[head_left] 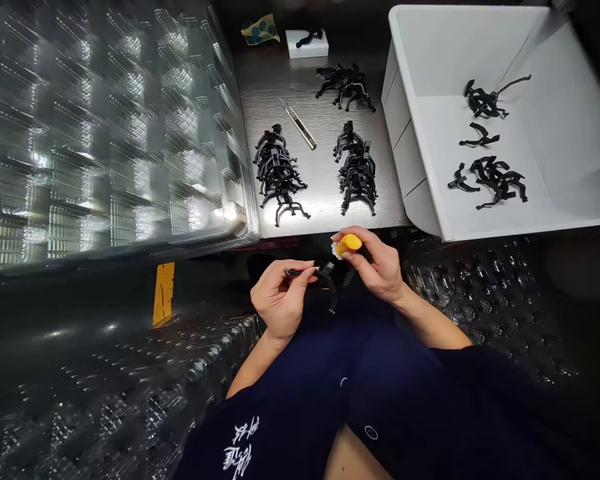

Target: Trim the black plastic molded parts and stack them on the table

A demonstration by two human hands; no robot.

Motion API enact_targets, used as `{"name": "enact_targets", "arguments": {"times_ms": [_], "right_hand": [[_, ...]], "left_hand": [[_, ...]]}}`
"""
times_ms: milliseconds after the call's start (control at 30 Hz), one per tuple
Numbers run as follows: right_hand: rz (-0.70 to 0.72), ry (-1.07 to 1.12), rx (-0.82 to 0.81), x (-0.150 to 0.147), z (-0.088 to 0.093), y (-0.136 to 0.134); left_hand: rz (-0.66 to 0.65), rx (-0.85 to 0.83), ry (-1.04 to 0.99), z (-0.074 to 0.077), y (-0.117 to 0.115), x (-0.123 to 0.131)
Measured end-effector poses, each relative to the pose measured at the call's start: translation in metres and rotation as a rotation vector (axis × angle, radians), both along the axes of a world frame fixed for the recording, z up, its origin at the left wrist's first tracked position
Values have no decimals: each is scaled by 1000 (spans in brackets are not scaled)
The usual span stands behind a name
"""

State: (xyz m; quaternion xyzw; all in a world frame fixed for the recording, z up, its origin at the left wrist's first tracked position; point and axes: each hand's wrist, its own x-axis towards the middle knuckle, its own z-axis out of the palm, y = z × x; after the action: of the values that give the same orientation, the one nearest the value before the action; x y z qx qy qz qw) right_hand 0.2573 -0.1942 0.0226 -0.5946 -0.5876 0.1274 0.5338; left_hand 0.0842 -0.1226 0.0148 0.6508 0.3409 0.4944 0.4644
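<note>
The left hand (280,300) is pinching a black plastic clip (326,283), the right hand (375,265) pinching a yellow piece (349,245) (excess pressure could snap the clip).

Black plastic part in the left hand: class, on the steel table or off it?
Off: the left hand holds the black plastic part above the lap, clear of the steel table.

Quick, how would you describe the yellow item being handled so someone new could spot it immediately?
Find the brushed-steel table at the top centre; just below its front edge are the person's two hands. The right hand pinches a stubby yellow object with white at one end. It stands out as the only yellow thing held, while the left hand holds a black plastic part.
</note>
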Motion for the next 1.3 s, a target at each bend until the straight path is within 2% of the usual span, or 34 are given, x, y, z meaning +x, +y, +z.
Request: {"name": "enact_targets", "arguments": {"times_ms": [100, 167, 267, 333, 400, 500, 633, 733, 833, 900, 1000, 1100, 1200, 1300], "right_hand": [[-5, 33, 21, -9, 5, -3], [39, -23, 76, -12, 3, -3], [73, -184, 166, -9, -9, 0], [19, -261, 165, -2, -17, 1], [-43, -251, 121, 3, -20, 1], [-61, -131, 114, 1, -11, -3], [29, -87, 212, -14, 0, -7], [75, -198, 231, -12, -11, -4], [-17, -241, 166, 0, -25, 0], [-55, -205, 127, 5, -27, -1], [-47, -113, 132, 1, -18, -4], [27, -90, 199, -9, -9, -7], [110, -184, 256, -9, -12, -5], [34, -264, 218, 0, -21, -3]], "left_hand": [[1, -4, 15, 0, 0, 0], [3, 46, 45, 1, -1, 0], [6, 110, 69, 2, -2, 0], [11, 82, 12, 0, -2, 0], [17, 45, -57, -3, -3, 0], [-5, 32, -74, -6, -3, 1], [-6, 86, -22, -6, -2, 2], [-6, 170, 42, -5, -2, 2], [-2, 96, 7, -7, -4, 0], [5, 50, -19, -9, -5, 0], [-10, 41, -34, -11, -5, 0], [-17, 38, -44, -10, -4, 1], [-9, 71, 6, -8, -4, 1], [-4, 18, -6, -9, -6, 0]]}}
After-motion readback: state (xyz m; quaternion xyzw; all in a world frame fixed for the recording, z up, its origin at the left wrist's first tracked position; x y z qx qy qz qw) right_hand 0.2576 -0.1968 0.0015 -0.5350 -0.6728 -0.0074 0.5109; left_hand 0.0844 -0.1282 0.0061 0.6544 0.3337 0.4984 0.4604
